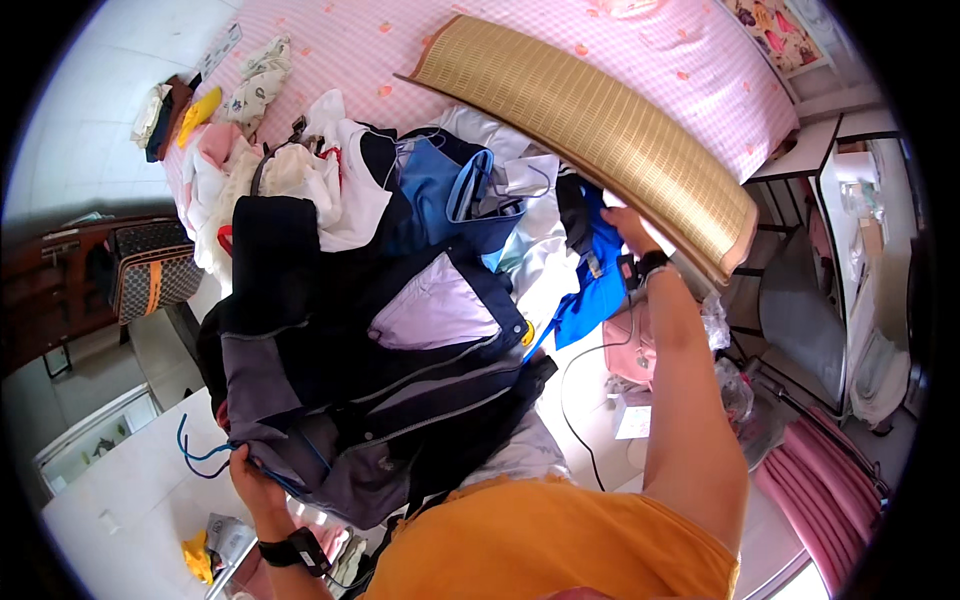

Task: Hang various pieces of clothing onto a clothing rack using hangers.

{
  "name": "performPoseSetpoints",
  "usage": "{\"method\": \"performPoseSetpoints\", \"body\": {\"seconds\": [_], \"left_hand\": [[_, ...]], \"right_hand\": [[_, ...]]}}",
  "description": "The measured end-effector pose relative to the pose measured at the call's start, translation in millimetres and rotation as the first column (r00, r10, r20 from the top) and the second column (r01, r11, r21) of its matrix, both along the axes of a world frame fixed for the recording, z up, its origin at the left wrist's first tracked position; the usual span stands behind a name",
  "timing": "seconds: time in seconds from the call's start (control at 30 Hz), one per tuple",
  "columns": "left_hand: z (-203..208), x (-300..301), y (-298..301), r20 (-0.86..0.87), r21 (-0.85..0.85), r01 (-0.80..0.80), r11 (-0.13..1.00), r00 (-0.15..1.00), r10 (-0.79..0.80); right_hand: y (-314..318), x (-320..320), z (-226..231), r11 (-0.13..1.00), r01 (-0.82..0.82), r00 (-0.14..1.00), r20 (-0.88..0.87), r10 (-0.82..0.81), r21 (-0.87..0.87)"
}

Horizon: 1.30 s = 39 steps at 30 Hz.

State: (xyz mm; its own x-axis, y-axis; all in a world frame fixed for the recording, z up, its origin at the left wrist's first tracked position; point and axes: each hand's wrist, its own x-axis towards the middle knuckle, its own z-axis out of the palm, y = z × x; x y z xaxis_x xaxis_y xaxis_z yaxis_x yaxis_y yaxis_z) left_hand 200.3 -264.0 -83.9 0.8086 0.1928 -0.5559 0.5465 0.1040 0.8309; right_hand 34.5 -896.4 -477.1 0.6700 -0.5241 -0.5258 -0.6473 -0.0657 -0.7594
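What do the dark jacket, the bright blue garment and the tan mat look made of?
Dark jacket: woven fabric, possibly synthetic, mostly matte; soft folds and stitched panels show.
Bright blue garment: soft cloth, fibre unclear; it lies in loose creases.
Tan mat: probably bamboo or similar strips, slightly glossy; fine slatted pattern and sheen suggest it.

Bright light falls on pale floor (150, 490) and pink-checked bed (350, 60).

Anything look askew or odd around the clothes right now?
Yes. Clothes lie in a jumbled heap on the bed, which looks untidy, and blue cords trail loose from the dark garment by the left hand. No spill is visible.
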Motion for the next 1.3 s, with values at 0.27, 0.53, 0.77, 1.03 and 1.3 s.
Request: {"method": "performPoseSetpoints", "body": {"seconds": [0.27, 0.53, 0.77, 1.03, 1.3], "left_hand": [[-15, -2, -3, 0.009, -0.157, 0.020, 0.987, 1.000, -0.019], [-32, -20, -6, 0.141, -0.163, 0.135, 0.977, 0.984, -0.113], [-28, -30, -14, 0.156, -0.241, 0.097, 0.966, 0.986, -0.061], [45, -23, -13, 0.335, -0.175, 0.111, 0.978, 0.941, -0.046], [152, -17, -12, 0.581, -0.318, 0.268, 0.910, 0.813, -0.036]], "right_hand": [[162, -2, 157, 0.942, 0.200, 0.892, 0.347, -0.289, 0.271], [347, 5, 286, 0.860, -0.208, 0.892, 0.272, 0.362, -0.465], [342, 69, 213, 0.919, -0.006, 0.862, 0.464, 0.204, -0.394], [265, 63, 382, 0.990, -0.053, 0.744, 0.667, -0.046, 0.128], [282, 52, 528, 0.990, -0.116, 0.557, 0.830, 0.000, 0.077]]}}
